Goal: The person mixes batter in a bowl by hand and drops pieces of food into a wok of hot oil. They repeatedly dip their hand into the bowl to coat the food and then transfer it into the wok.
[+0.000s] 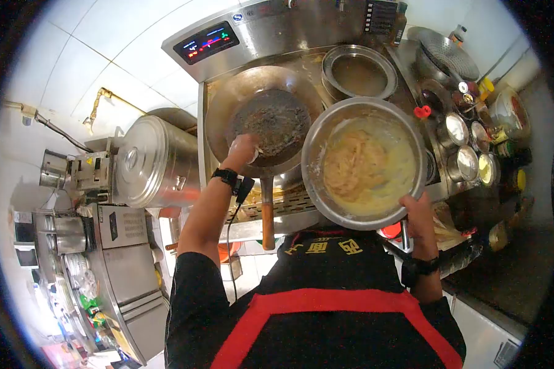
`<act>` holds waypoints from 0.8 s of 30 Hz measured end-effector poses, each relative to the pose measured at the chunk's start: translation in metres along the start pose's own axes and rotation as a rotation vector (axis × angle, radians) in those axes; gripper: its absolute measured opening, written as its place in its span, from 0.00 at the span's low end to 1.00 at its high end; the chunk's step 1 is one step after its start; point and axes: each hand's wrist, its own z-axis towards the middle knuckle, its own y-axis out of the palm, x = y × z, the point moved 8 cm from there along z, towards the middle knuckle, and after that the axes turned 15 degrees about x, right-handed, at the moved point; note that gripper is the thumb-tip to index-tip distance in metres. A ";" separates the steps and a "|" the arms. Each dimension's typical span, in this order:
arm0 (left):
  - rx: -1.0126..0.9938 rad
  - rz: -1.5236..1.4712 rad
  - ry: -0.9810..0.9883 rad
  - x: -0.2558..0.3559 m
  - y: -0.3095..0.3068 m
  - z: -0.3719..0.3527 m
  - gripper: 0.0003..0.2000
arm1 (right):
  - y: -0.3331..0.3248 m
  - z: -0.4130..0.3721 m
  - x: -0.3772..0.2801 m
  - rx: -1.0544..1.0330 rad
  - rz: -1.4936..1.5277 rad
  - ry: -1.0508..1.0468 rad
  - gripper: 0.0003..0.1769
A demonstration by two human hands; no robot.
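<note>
A large wok (228, 86) with a wooden handle sits on the stove and holds dark liquid. Over its lower left part is my left hand (245, 149), its fingers pressed together near the liquid; what they hold, if anything, is too small to make out. To the right, a steel bowl (311, 190) of yellowish batter with pale brown pieces rests partly over the stove's front. My right hand (417, 212) grips this bowl by its lower right rim, beside a metal handle (405, 235).
Behind the bowl stands a round pan (333, 55) of liquid. Seasoning tins (456, 129) and a perforated strainer (452, 55) are at the right. A big lidded pot (143, 161) stands left of the wok. The stove's control panel (206, 43) is behind.
</note>
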 end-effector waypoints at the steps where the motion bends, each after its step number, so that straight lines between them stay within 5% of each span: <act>1: -0.001 0.000 0.003 0.000 -0.008 0.002 0.07 | -0.006 0.006 0.007 0.017 -0.043 -0.042 0.22; 4: -0.071 0.153 -0.032 -0.022 -0.020 0.001 0.06 | -0.012 0.005 0.012 0.052 -0.094 -0.085 0.21; 8: 0.101 0.157 -0.072 -0.030 -0.047 0.017 0.05 | -0.002 -0.014 -0.010 0.023 0.042 -0.024 0.21; 11: 0.086 0.099 -0.009 0.049 -0.083 0.035 0.04 | 0.002 -0.033 -0.035 0.077 -0.112 -0.012 0.21; 15: 0.333 -0.482 0.525 0.195 -0.110 0.027 0.04 | 0.014 -0.006 0.001 -0.099 -0.044 -0.090 0.23; 17: 0.082 -0.544 0.344 0.218 -0.032 0.032 0.08 | 0.026 -0.026 -0.023 -0.111 0.007 -0.093 0.23; 19: 0.039 -0.236 0.366 0.271 -0.053 0.023 0.05 | 0.030 -0.032 -0.028 -0.133 0.059 -0.096 0.24; 23: 0.087 -0.465 0.286 0.302 -0.009 0.023 0.05 | 0.011 0.000 0.032 -0.057 -0.107 -0.056 0.23; 24: 0.198 -0.398 0.425 0.312 -0.012 0.012 0.06 | 0.009 0.005 0.044 -0.023 -0.163 -0.043 0.22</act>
